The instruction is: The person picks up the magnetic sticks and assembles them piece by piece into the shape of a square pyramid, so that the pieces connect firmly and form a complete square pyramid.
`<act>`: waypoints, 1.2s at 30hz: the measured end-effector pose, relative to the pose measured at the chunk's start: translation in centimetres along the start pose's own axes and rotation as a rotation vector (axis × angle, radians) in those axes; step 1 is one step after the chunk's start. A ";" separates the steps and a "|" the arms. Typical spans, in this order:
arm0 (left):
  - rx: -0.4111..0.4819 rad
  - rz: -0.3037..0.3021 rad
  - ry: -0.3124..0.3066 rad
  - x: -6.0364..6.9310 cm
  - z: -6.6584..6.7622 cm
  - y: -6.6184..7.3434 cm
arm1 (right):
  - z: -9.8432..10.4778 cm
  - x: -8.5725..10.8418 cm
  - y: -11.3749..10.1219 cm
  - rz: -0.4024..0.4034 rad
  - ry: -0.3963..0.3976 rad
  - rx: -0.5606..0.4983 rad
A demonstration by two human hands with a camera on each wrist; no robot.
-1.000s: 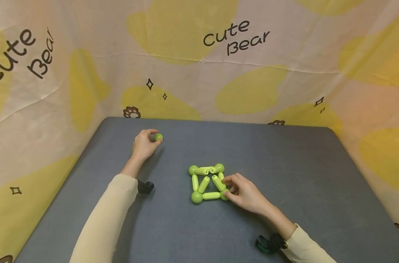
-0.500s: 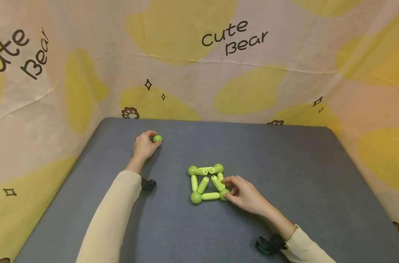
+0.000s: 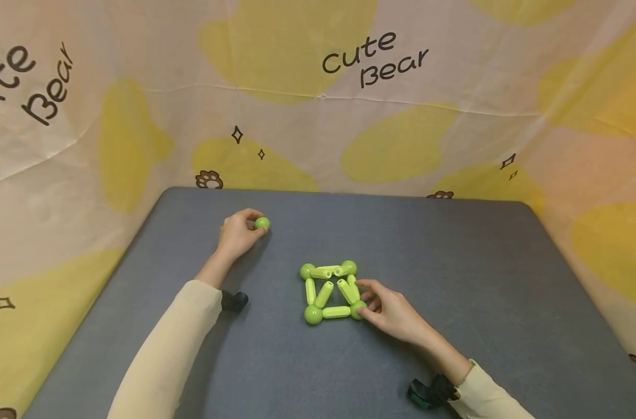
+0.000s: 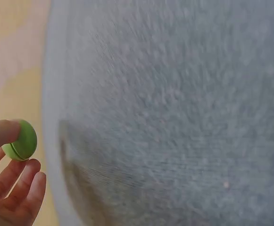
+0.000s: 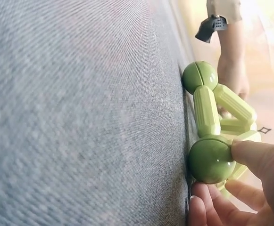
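My left hand [image 3: 236,235] pinches a loose green ball [image 3: 262,223] above the table's far left part. In the left wrist view the ball [image 4: 22,141] sits between thumb and fingers, with a seam round it. Mid-table lies a square frame of light green ribbed rods [image 3: 336,312] joined by green balls at its corners. Extra rods slant up and inward from the corners, their outer ends free. My right hand [image 3: 396,311] grips the near right corner ball [image 3: 357,309]; the right wrist view shows thumb and fingers on that ball [image 5: 212,160].
The grey table [image 3: 454,250] has rounded far corners. A printed cloth [image 3: 297,58] with yellow patches and lettering hangs behind it and along both sides. Black wrist cameras are strapped to the left wrist [image 3: 235,301] and the right wrist [image 3: 432,391].
The left hand has shifted slightly to the right with its ball, toward the frame. My right hand stays on the corner ball, and the frame keeps its place.
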State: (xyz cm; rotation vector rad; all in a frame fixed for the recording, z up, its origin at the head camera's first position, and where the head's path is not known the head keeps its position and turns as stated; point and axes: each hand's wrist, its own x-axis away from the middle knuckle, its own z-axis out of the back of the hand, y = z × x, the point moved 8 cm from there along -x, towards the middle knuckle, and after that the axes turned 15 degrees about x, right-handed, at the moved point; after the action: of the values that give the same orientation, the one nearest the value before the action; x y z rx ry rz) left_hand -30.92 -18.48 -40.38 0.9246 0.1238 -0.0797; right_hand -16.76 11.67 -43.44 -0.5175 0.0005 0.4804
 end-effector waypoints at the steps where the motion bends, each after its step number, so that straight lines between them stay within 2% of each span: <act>1: 0.010 -0.016 -0.003 0.2 -0.1 0.5 | 0.0 0.0 0.0 -0.002 0.000 0.000; 8: 0.067 -0.179 -0.075 2.2 -1.3 4.4 | 0.0 0.0 0.0 -0.009 0.009 -0.001; 17: 0.109 -0.313 -0.201 5.1 -3.5 8.4 | 0.0 0.1 0.0 -0.007 0.010 0.003; 25: 0.158 -0.401 -0.310 7.7 -5.4 10.9 | -0.1 0.1 0.0 -0.003 0.004 -0.002; 31: 0.156 -0.461 -0.349 9.0 -6.5 12.3 | 0.0 0.1 0.0 -0.008 -0.002 -0.013; 36: 0.138 -0.496 -0.383 9.8 -7.4 13.0 | -0.1 0.1 0.1 -0.014 -0.015 -0.024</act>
State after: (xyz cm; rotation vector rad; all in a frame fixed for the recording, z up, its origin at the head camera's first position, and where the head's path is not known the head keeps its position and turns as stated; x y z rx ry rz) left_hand -20.21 -4.89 -35.85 0.9838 -0.0118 -0.7282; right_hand -16.72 11.74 -43.56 -0.5370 -0.0234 0.4706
